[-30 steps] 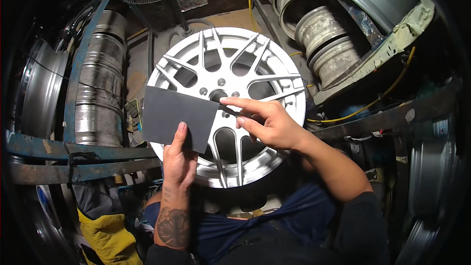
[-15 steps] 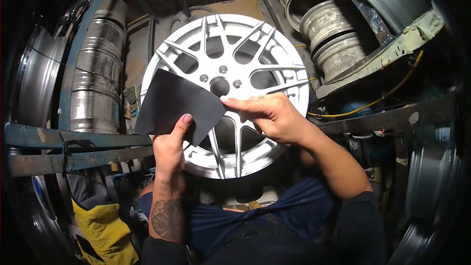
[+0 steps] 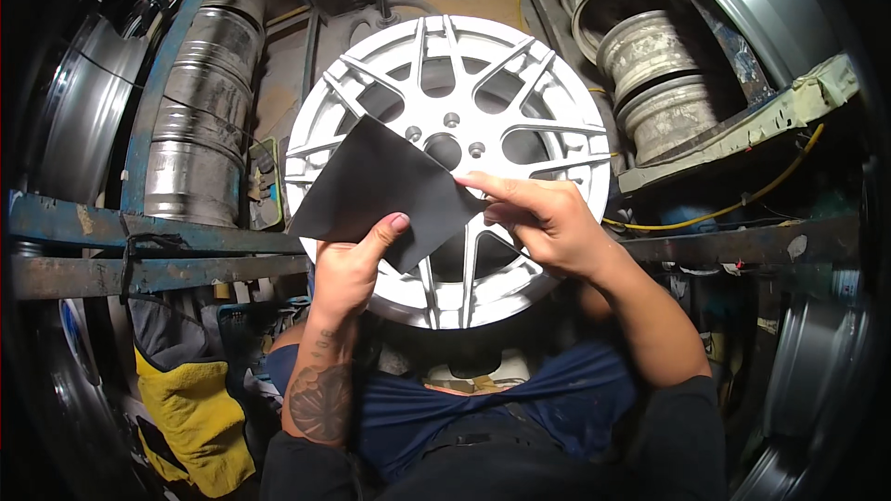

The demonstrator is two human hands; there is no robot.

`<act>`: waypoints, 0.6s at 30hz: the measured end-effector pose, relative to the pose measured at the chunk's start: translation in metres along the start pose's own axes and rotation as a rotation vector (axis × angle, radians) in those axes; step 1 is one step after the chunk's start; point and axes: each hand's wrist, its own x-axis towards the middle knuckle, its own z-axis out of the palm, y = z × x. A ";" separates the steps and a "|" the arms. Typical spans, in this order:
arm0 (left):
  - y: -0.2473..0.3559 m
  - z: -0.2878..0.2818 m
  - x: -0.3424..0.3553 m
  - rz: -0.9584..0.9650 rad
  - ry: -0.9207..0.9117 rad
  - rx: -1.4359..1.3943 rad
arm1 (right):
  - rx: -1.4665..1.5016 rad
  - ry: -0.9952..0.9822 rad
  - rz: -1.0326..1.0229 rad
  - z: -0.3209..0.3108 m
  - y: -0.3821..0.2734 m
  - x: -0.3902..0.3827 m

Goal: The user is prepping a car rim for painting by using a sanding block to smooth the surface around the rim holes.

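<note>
**Holding a dark sheet before a silver wheel**

Seen from the head camera, both hands held one dark grey sheet [image 3: 376, 190] of abrasive-looking paper in front of a silver alloy wheel [image 3: 448, 167]. The left hand [image 3: 348, 269] gripped the sheet's lower edge from below, its thumb pressed flat on the near face and its fingers hidden behind. The right hand [image 3: 548, 223] pinched the sheet's right corner, fingertips closed on it near the wheel's hub. The sheet sat between the two hands, tilted so that one corner pointed up and another down, and it covered the wheel's lower left spokes.

The sheet looked matte, flat and uncreased, roughly square, and evenly dark. The wheel stood upright facing the person, with many thin paired spokes, a centre bore and bolt holes around it; its lower rim rested near the person's lap, which was clad in dark blue cloth [image 3: 483, 408].

To the left, blue metal rails [image 3: 139, 241] ran across, with a stack of bare steel rims [image 3: 200, 111] behind them and a yellow cloth [image 3: 190, 404] hanging below. To the upper right, more worn rims [image 3: 650, 65] lay stacked on a rack, and a yellow cable [image 3: 733, 199] sagged beneath it.
</note>
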 end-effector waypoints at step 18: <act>0.004 0.002 -0.004 -0.080 -0.098 0.054 | -0.054 0.068 0.099 -0.001 -0.010 0.002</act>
